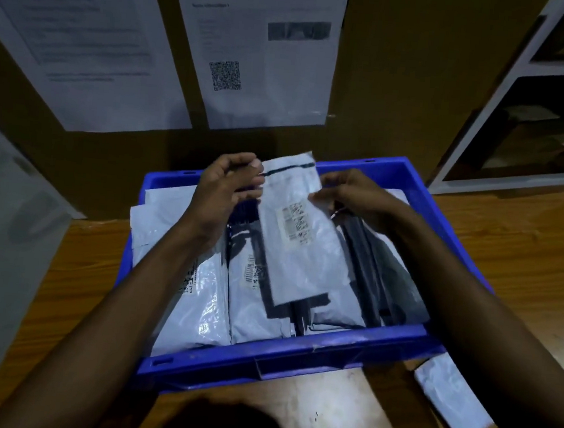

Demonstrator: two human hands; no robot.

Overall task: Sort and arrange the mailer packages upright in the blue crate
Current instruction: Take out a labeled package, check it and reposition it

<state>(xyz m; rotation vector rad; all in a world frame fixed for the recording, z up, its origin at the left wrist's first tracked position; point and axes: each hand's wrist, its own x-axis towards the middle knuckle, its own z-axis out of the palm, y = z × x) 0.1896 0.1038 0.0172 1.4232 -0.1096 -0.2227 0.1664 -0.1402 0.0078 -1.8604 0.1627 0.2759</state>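
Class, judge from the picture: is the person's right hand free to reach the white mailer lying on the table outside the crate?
Probably not yet. The right hand and left hand both hold a white mailer over the blue crate. The loose mailer lies unobstructed.

Both hands reach over a blue crate (282, 353) on a wooden table (522, 255). The left hand (223, 191) and right hand (350, 196) pinch the top corners of a white mailer (291, 248), which tilts above the others. White and dark mailers (198, 295) fill the crate, leaning. Another white mailer (452, 399) lies on the table just beside the crate's near right corner. Printed sheets (254, 51) hang on the brown wall behind.
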